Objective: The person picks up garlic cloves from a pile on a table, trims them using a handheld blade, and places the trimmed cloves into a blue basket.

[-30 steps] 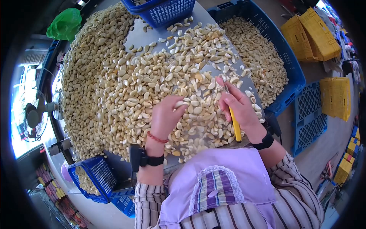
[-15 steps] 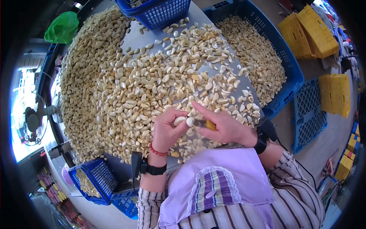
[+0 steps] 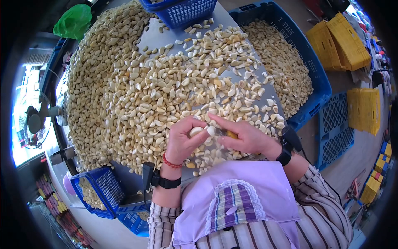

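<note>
Cloves [image 3: 141, 99] lie heaped across the table [image 3: 153, 36]. From where I stand, the left hand [image 3: 182, 141] is curled, pinching two pale cloves [image 3: 195, 132]; the right hand [image 3: 248, 140], half closed just beside them, grips a yellow tool [image 3: 231, 134]. More cloves [image 3: 280, 62] lie in a blue crate [image 3: 320, 79] beside the table.

Garlic cloves [image 3: 141, 95] across table [image 3: 156, 38]; crate [image 3: 318, 76] holding more at right; basket [image 3: 186, 15] on far side; fan [image 3: 34, 121] left.
</note>
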The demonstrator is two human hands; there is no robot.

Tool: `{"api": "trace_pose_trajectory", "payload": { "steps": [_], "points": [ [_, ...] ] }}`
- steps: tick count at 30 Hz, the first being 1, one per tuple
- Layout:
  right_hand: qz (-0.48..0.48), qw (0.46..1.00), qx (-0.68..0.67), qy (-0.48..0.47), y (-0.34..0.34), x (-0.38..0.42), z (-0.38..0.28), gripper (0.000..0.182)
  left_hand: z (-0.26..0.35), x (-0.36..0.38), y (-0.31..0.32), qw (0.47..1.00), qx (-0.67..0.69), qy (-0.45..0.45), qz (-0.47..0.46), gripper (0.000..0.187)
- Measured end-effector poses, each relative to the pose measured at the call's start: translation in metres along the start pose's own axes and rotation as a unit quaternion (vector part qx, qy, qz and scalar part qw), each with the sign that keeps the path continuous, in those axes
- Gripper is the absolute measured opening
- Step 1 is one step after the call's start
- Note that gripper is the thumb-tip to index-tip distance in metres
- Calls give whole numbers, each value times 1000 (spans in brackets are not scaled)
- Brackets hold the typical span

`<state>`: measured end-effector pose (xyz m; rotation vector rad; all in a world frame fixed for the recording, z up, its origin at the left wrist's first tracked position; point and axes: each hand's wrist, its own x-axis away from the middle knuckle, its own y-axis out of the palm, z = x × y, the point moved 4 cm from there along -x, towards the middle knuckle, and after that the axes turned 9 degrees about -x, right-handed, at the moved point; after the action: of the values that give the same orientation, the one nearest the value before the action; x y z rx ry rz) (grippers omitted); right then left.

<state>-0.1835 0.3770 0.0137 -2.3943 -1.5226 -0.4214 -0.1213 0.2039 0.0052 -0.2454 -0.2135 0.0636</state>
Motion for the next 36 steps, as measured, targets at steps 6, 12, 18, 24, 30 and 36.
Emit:
{"api": "trace_pose_trajectory", "payload": {
  "steps": [6, 12, 18, 24, 30, 36],
  "points": [
    [90, 971, -210, 66, 4, -6, 7, 50, -21, 25, -14, 962, 250, -110, 14, 15],
    [220, 895, -384, -58, -41, 4, 28, 46, -27, 131, -174, 783, 535, 136, 288, 19],
    [232, 921, -312, -19, -54, 5, 40, 46, -70, 295, -373, 725, -255, -261, 584, 48],
    [213, 935, -285, -5, -46, 1, 36, 46, -9, 214, -294, 430, -798, -117, 405, 43],
    [221, 925, -307, 20, -35, 2, 29, 45, -24, 79, -56, 921, -355, -36, 158, 17],
    [193, 935, -298, -14, -26, 9, 26, 46, -65, 66, -13, 971, -229, -34, 61, 24]
  ]
}}
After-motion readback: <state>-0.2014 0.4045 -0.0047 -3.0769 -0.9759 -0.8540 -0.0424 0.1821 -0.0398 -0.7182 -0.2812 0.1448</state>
